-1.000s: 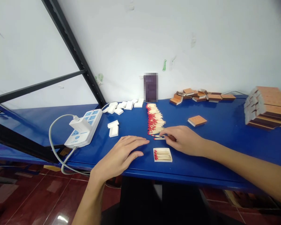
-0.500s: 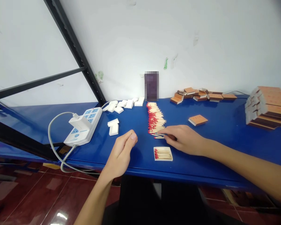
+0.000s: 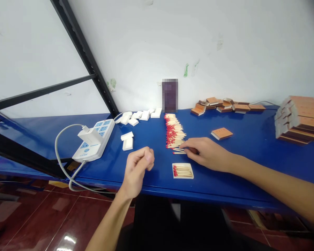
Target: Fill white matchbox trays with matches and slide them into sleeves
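Several loose matches (image 3: 177,152): they lie at the near end of the match pile (image 3: 174,132), toward the middle of the table's (image 3: 238,184) front edge, red heads pointing to its left end.
Right hand (image 3: 208,152): your thumb and forefinger reach the plain ends of those matches; whether they pinch one or only touch cannot be told.
Left hand (image 3: 137,167): you have it curled into a loose fist near the front edge, with nothing showing in it.
Scatter risk: uneven pressure from your right fingertips could roll the loose matches or turn them crosswise, and too broad a sweep might drag the pile apart.
Bump risk: the white tray (image 3: 183,178) sits close to the front edge, just on the near side of your right thumb, so a low wrist could shove or tip it.
Tray contents: you have red-headed matches (image 3: 181,170) side by side in it, heads left; how deep they lie is unclear.
Spare trays (image 3: 127,143): two lie together left of the pile, the nearer showing a plain white inside; more trays (image 3: 145,115) heap along the back edge.
Orange boxes (image 3: 226,105): these heap at the back edge, with a lone box (image 3: 222,133) before them and a stack (image 3: 303,120) toward the back right corner; you cannot see what they contain.
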`<action>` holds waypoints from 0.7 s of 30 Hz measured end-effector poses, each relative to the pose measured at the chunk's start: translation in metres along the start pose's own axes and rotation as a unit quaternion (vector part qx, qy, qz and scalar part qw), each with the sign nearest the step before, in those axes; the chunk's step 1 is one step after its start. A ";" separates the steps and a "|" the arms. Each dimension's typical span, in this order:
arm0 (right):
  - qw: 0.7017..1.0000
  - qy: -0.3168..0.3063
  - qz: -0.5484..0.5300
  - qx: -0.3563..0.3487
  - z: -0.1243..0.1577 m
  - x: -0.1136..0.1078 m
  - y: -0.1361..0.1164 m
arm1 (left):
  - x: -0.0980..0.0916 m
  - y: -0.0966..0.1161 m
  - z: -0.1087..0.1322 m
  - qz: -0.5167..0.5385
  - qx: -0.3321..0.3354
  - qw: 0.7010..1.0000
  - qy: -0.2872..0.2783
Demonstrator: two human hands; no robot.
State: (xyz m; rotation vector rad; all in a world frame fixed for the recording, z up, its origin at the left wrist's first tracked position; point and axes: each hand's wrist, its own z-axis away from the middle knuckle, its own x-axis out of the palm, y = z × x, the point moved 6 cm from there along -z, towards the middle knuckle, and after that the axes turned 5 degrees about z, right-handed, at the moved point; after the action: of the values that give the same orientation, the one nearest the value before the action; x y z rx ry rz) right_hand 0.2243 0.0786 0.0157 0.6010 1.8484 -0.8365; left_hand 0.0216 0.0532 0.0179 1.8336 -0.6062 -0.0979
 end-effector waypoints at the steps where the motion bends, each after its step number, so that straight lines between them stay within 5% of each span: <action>1: 1.000 0.001 -0.001 0.003 -0.001 0.000 0.001 | 0.000 0.003 0.000 -0.064 0.018 0.998 0.010; 5: 0.999 -0.005 -0.011 0.030 -0.006 0.004 0.004 | 0.012 0.008 -0.001 -0.339 0.056 0.939 -0.014; 10: 0.996 -0.019 -0.039 0.075 -0.012 0.010 0.009 | 0.022 -0.003 -0.004 -0.515 0.037 0.854 -0.069; 21: 0.996 -0.040 -0.072 0.045 -0.013 0.011 0.011 | 0.022 -0.004 0.002 -0.493 0.017 0.868 -0.064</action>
State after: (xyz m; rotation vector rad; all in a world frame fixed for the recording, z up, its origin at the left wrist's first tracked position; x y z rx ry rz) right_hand 0.2207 0.0960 0.0064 0.4874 1.8043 -1.0278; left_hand 0.0409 0.0424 0.0188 2.0121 0.3068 -0.8963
